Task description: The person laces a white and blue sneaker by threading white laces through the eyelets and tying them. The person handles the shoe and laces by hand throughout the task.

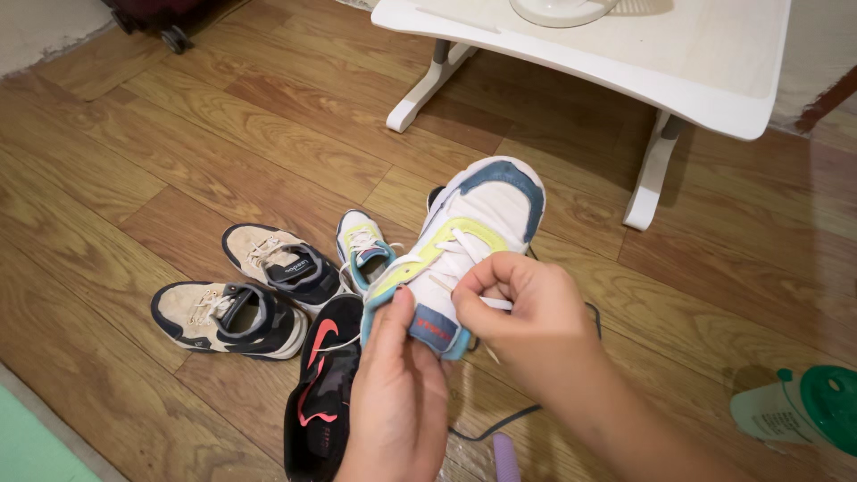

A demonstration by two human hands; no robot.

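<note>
While we look down over our own two hands, we hold a white fabric sneaker with blue toe trim and yellow-green lace panels [473,241] up off the floor, near the centre of the view, its toe pointing toward twelve o'clock and its blue tongue toward six. Our left hand [397,402] comes up from six o'clock and closes around the heel end, the thumb pressed flat on the tongue. Our right hand [527,317] sits at three o'clock of the tongue, its fingers curled tight, pinching a white shoelace [495,303] between thumb and forefinger; a short length of lace sticks out toward the shoe's eyelets.

At nine o'clock of the raised shoe, on the brown wood-plank floor [178,134], stands its smaller-looking mate, a white sneaker with the same blue and yellow trim [364,250], partly hidden behind the held one. Farther toward nine o'clock lie two beige suede sneakers with navy collars and white soles [259,290], side by side. At seven o'clock rests a black shoe with a pink-red curved mark [321,393], just beside our left wrist. A thin black cable [500,421] loops across the floor under our right forearm. At one o'clock stands a low white table with white legs [678,71], and at four o'clock a green-capped plastic bottle [799,411] lies near the frame edge.
</note>
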